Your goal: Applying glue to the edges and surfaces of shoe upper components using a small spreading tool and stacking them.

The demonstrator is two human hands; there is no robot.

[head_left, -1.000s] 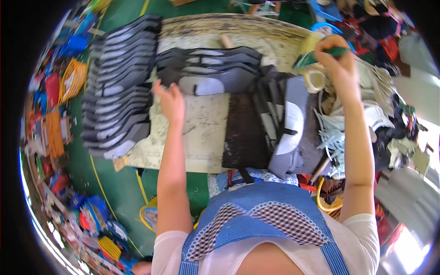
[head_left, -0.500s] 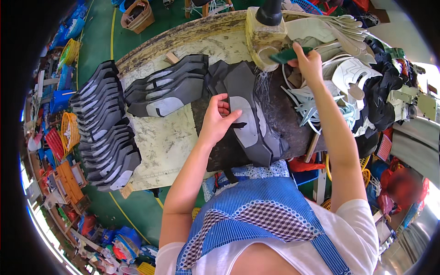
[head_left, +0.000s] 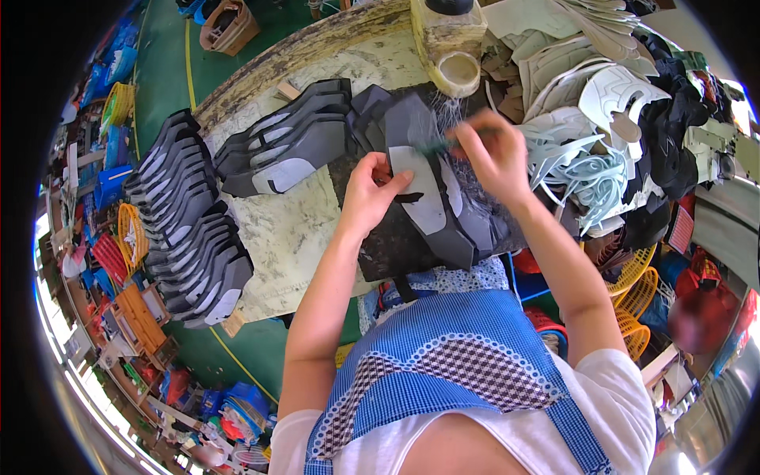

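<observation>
Grey panel [head_left: 431, 210] under left thumb [head_left: 400, 183], left fingers [head_left: 375, 164] bent, grip unclear; right fingers [head_left: 472, 144] closed around green tool [head_left: 435, 148]

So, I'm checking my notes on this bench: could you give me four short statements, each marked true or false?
1. The right hand holds a green tool. True.
2. The left hand holds a yellow basket. False: it is at a grey piece.
3. The pot stands nearer the person than both hands. False: it stands beyond them.
4. White pieces lie to the right of the pot. True.
</observation>
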